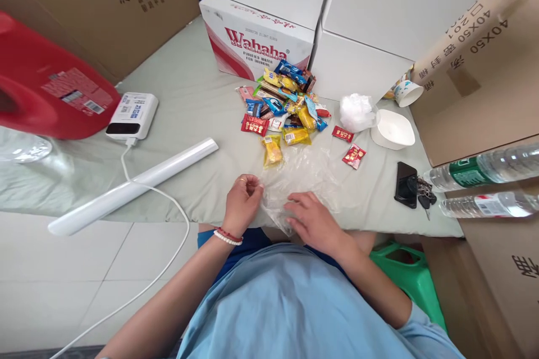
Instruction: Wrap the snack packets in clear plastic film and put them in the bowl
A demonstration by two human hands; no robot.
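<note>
A clear plastic bag (pixel 303 174) lies spread on the cloth-covered table in front of me. My left hand (pixel 244 199) is closed, thumb against fingers, pinching the bag's left edge. Over the bag's near right part rests my right hand (pixel 314 219), palm down with its fingers apart. Just beyond the bag is a heap of wrapped snacks (pixel 275 105) in blue, yellow and red packets. Two yellow packets, one of them a yellow snack packet (pixel 272 150), lie at the bag's far edge. Right of the heap are two small red packets, including a red packet (pixel 353 156).
On the right are crumpled clear plastic (pixel 356 112), a white bowl (pixel 392 129), a phone (pixel 405 184) with keys, and two water bottles (pixel 484 171). Leftward lie a white tube light (pixel 135 188), a cabled power bank (pixel 132 116) and a red jug (pixel 54 81). A Wahaha carton (pixel 256 39) stands behind.
</note>
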